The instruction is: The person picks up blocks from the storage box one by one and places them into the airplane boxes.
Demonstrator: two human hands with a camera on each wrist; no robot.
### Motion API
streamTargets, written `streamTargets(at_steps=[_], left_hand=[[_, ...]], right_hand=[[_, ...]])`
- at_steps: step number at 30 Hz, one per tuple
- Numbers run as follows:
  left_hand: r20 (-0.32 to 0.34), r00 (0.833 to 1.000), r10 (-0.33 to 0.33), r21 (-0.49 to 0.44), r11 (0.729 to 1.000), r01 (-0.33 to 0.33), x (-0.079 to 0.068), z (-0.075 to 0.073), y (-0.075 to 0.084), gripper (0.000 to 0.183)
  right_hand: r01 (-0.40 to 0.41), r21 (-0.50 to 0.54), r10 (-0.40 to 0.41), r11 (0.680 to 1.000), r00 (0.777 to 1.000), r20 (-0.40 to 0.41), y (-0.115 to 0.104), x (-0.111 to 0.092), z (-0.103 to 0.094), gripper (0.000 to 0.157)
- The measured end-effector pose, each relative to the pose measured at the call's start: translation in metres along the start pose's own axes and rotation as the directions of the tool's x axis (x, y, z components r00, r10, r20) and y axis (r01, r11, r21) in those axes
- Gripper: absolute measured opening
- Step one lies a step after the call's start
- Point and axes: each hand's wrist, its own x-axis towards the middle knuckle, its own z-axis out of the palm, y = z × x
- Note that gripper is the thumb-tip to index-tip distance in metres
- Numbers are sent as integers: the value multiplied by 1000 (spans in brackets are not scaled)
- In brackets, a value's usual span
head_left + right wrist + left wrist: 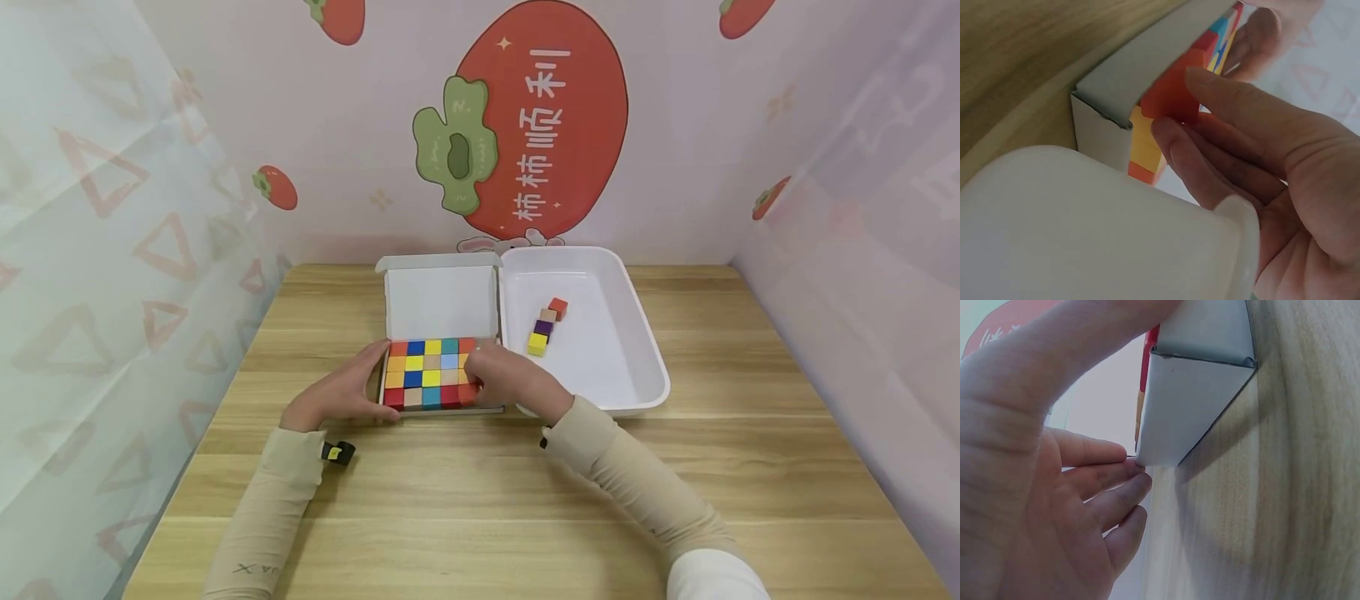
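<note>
A white cardboard box (pixel 442 302) lies with its lid open, its lower part filled with rows of coloured wooden cubes (pixel 431 377). My left hand (pixel 341 392) spans the box's left end, thumb at the front corner and fingertips at the far corner. In the left wrist view those fingertips touch the edge of the box's white side wall (pixel 1191 406). My right hand (pixel 510 379) is over the box's front right corner. It pinches an orange-red cube (pixel 1172 90) between thumb and index finger, right at the box wall in the right wrist view.
Against the box's right side stands a white plastic tray (pixel 637 358). Inside it, a yellow cube (pixel 537 344), a purple cube, a beige cube and an orange-red cube form a slanted line. Everything stands on a wooden table (pixel 465 508) with printed curtains around it.
</note>
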Motion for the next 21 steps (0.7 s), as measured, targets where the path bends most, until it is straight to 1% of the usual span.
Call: streamTargets(at_steps=[6, 9, 11, 13, 15, 17, 19, 21], left_hand=[[4, 1000, -3, 2, 1000, 3, 0, -1, 2, 131], [-1, 1000, -6, 0, 1000, 6, 0, 0, 2, 130], [0, 1000, -4, -3, 1000, 4, 0, 0, 2, 130], [2, 1000, -4, -9, 1000, 4, 0, 0, 2, 130], [3, 1000, -11, -17, 1000, 11, 0, 1, 1, 129], [4, 1000, -5, -14, 1000, 5, 0, 1, 1, 129], [5, 1000, -3, -4, 1000, 3, 0, 0, 1, 130], [5, 1000, -3, 0, 1000, 3, 0, 0, 1, 130]], right_hand=[[-58, -87, 58, 995, 998, -3, -3, 1, 8, 35], [-66, -102, 66, 993, 998, 0, -5, 0, 7, 39], [-54, -103, 54, 993, 999, 2, -6, -2, 2, 41], [-36, -65, 36, 997, 999, -1, -4, -6, -7, 40], [-11, -12, 11, 1000, 1000, -23, -1, -11, -19, 37], [10, 41, -8, 999, 998, -65, 5, -15, -34, 33], [19, 91, -8, 996, 993, -115, 14, -19, -48, 29], [10, 117, 8, 993, 987, -159, 25, -22, -62, 26]])
